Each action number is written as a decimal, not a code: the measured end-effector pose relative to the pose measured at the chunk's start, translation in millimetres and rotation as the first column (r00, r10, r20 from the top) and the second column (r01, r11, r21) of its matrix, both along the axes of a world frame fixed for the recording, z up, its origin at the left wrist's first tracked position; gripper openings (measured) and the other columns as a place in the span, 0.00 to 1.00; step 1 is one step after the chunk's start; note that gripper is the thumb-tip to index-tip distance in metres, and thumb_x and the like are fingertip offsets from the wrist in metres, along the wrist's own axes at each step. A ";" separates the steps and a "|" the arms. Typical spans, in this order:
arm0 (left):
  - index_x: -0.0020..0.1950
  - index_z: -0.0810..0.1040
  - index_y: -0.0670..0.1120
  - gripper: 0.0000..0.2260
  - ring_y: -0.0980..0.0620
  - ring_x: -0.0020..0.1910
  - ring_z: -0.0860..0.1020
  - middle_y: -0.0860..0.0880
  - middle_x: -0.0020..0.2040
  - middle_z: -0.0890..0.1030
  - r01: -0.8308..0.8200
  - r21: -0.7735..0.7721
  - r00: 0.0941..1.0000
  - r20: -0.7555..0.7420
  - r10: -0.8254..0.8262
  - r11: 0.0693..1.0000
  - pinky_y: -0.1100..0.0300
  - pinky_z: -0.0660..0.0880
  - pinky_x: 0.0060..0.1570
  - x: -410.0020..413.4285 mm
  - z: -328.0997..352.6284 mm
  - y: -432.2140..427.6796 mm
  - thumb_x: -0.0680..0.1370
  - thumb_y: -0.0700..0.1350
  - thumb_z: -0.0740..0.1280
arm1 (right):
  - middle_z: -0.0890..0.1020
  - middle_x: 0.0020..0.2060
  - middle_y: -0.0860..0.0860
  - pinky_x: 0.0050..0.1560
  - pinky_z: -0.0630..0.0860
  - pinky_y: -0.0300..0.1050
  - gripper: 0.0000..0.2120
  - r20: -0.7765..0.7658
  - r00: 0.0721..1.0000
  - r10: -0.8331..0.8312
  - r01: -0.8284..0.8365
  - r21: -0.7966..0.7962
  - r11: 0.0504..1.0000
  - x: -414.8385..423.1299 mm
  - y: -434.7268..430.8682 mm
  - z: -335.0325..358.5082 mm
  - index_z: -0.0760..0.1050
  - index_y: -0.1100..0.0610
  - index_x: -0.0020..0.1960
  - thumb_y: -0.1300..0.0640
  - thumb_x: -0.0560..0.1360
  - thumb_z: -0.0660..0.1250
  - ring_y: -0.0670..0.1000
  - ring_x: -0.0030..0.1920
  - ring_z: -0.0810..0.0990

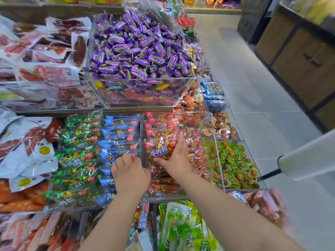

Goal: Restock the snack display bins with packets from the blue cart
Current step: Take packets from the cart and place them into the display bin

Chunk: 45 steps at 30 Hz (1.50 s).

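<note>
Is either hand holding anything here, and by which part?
The right hand grips a red packet by its lower right corner. The left hand rests curled on the blue packets; a grip cannot be told.

In front of you, a tiered display stand carries clear bins. The upper bin holds purple candies. In the row below it, green packets, blue packets and red packets lie side by side.
</note>
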State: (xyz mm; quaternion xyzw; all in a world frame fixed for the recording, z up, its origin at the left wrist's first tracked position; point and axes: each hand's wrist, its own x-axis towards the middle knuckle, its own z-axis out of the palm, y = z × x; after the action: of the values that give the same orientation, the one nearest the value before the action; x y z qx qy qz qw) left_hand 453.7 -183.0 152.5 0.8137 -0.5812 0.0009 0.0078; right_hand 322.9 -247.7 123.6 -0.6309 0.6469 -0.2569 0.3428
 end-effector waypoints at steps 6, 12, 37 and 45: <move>0.41 0.78 0.40 0.11 0.41 0.45 0.71 0.43 0.44 0.72 0.008 -0.065 0.999 -0.030 -0.010 0.998 0.49 0.67 0.47 -1.3 -1.0 2.2 0.67 0.47 0.72 | 0.51 0.75 0.55 0.73 0.53 0.49 0.58 -0.055 0.996 -0.071 0.067 -0.076 0.995 16.5 -4.4 0.2 0.31 0.52 0.75 0.44 0.67 0.74 0.56 0.75 0.50; 0.47 0.77 0.44 0.11 0.43 0.50 0.68 0.46 0.48 0.70 -0.011 -0.022 0.998 -0.057 0.010 1.000 0.50 0.64 0.51 0.2 -3.5 -0.2 0.72 0.51 0.66 | 0.41 0.75 0.48 0.73 0.49 0.46 0.66 0.048 0.998 -0.033 0.034 -0.021 0.999 5.5 6.3 -5.7 0.21 0.42 0.69 0.44 0.63 0.78 0.52 0.76 0.44; 0.46 0.74 0.50 0.03 0.44 0.45 0.78 0.48 0.42 0.79 0.629 0.136 0.681 -0.572 -0.458 0.765 0.56 0.67 0.36 -120.0 -25.3 88.1 0.77 0.48 0.64 | 0.78 0.39 0.43 0.39 0.70 0.34 0.07 0.250 0.736 -0.629 0.595 0.205 0.777 -157.3 214.5 -15.4 0.77 0.48 0.51 0.57 0.75 0.65 0.39 0.37 0.75; 0.36 0.70 0.48 0.10 0.52 0.33 0.71 0.50 0.34 0.73 0.669 0.511 0.709 -0.656 -0.258 0.540 0.61 0.64 0.31 -187.1 -78.0 187.4 0.77 0.44 0.61 | 0.77 0.35 0.46 0.42 0.68 0.38 0.05 0.050 0.599 -0.799 0.628 0.589 0.508 -224.6 396.4 -79.2 0.74 0.50 0.42 0.59 0.74 0.64 0.48 0.39 0.75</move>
State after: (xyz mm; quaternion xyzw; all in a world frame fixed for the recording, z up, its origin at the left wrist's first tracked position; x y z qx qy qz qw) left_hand 266.6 4.4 74.5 0.5240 -0.7101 -0.4425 -0.1595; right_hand 98.3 148.7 44.4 -0.1355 0.8296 -0.2908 0.4570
